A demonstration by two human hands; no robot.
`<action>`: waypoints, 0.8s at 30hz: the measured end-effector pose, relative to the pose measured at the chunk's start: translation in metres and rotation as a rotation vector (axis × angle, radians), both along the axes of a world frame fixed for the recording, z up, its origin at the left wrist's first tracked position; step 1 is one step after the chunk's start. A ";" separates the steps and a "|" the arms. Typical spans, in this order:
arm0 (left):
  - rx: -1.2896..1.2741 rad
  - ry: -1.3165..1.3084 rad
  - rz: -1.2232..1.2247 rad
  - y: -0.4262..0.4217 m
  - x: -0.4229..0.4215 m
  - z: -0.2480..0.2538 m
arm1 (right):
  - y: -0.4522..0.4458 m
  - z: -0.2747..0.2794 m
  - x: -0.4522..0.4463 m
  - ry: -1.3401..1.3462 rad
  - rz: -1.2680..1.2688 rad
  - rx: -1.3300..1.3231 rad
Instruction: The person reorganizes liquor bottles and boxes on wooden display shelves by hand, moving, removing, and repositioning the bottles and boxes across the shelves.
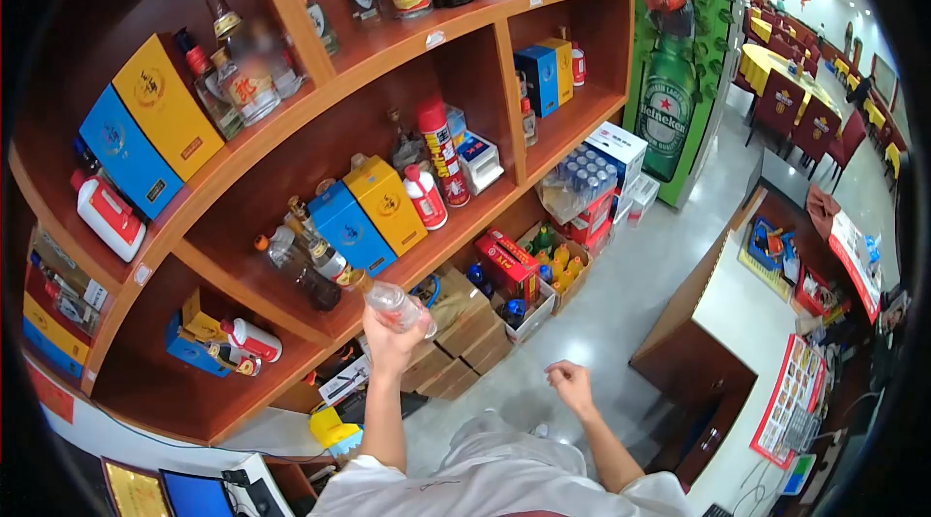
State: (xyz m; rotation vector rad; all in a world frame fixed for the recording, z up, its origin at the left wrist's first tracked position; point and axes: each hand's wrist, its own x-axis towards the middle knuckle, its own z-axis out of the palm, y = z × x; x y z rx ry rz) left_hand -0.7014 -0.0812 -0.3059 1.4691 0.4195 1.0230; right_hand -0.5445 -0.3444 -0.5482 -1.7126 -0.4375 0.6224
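My left hand [396,340] is wrapped round a clear glass bottle [391,304], held tilted at the front edge of the wooden shelf [446,250]. Just behind it stand a bottle with a pale label [330,260] and a dark plastic bottle [308,276]. Further along that shelf are a blue box [351,228], a yellow box [386,207], a white bottle with a red label [425,197] and a red spray can [443,153]. Over the floor, away from the shelf, my right hand [570,386] has its fingers curled in, with nothing visible in them.
Cardboard boxes [461,323] and crates with drinks [558,265] stand on the floor below the shelf. To the right is a counter [727,313] with a menu sheet [790,396]. A green fridge [669,80] stands at the shelf's far end, with dining tables [776,71] beyond.
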 end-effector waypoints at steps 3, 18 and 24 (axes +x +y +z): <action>0.096 0.011 -0.043 0.015 0.045 0.035 | 0.005 -0.023 0.010 0.074 0.032 0.031; 0.752 -0.182 0.275 0.108 0.261 0.249 | 0.059 0.016 0.263 -0.011 0.148 0.009; 0.996 -0.011 0.428 0.145 0.320 0.290 | 0.131 0.155 0.373 -0.305 0.348 0.069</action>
